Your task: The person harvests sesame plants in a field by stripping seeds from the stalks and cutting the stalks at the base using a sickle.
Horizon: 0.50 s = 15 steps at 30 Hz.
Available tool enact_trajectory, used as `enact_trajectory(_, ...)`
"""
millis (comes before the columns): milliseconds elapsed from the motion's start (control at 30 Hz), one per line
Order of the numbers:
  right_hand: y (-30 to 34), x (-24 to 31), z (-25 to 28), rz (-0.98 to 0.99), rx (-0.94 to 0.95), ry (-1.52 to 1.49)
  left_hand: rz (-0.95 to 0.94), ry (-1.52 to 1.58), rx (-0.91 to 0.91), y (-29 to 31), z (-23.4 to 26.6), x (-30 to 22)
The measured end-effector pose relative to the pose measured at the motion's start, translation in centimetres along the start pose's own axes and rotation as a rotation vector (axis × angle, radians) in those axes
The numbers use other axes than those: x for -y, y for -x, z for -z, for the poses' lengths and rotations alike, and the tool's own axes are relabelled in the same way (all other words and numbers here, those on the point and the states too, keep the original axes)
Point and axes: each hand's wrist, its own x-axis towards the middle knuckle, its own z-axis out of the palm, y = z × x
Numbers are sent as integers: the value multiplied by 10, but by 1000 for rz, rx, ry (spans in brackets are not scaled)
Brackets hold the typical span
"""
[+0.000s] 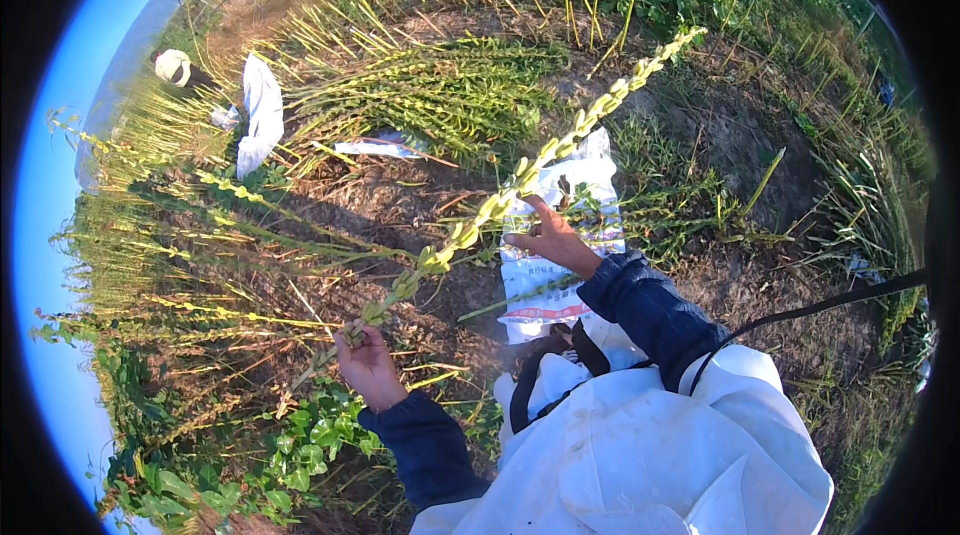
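A long stalk (520,179) lined with yellow-green pods, which looks like sesame, runs slantwise across the view from lower left to upper right. My left hand (370,370) is closed round its lower end. Midway along the stalk is my right hand (555,240), thumb and forefinger apart, the forefinger's tip at the pods. Whether that fingertip presses on a pod is too small to tell. Beneath the right hand a white printed sack (535,300) lies spread on the ground, with bits of plant on it.
Cut pod-bearing stalks (430,95) lie heaped ahead, beside bare stubble. A white sack (262,115) stands at the far left, near a person's pale hat (173,67). Standing stalks fill the left side, with a leafy green plant (300,445) low down. A dark strap (830,305) crosses at right.
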Motion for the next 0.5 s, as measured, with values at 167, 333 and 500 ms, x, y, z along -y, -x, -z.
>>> enact_trajectory(167, -22, 11, -18, 35, 199, -470, 35, -4, -60, 0, 1, 8)
enact_trajectory(333, -17, -42, -4, 179, 35, 517, 66, 84, -11, 1, -6, 25)
enact_trajectory(500, 18, -71, 0, 58, 493, 872, 3, 78, -6, -15, -10, 24)
